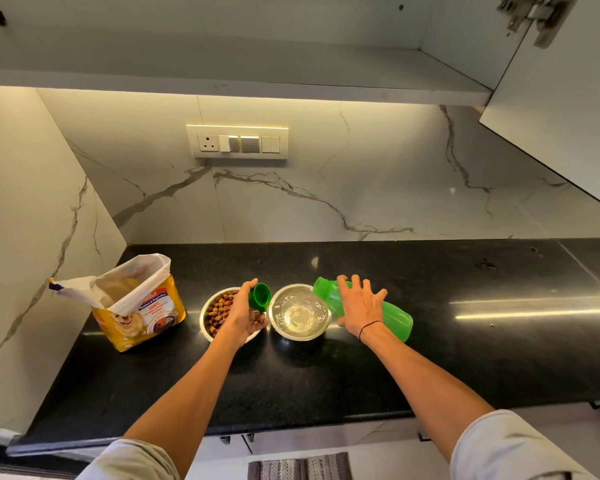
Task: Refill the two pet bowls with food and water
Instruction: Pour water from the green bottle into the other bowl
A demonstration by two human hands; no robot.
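Two steel bowls stand side by side on the black counter (pixel 326 375). The left bowl (pixel 208 315) holds brown kibble. The right bowl (pixel 298 315) has water in it. My right hand (pixel 361 306) grips a green plastic bottle (pixel 394 318), tipped on its side with its open mouth over the rim of the water bowl. My left hand (pixel 245 313) hovers over the kibble bowl and holds the bottle's green cap (pixel 260 296).
An open yellow pet-food bag (pixel 139 303) stands at the counter's left, near the marble side wall. A switch panel (pixel 238 142) is on the back wall. An open cabinet door (pixel 561 98) hangs overhead at the right.
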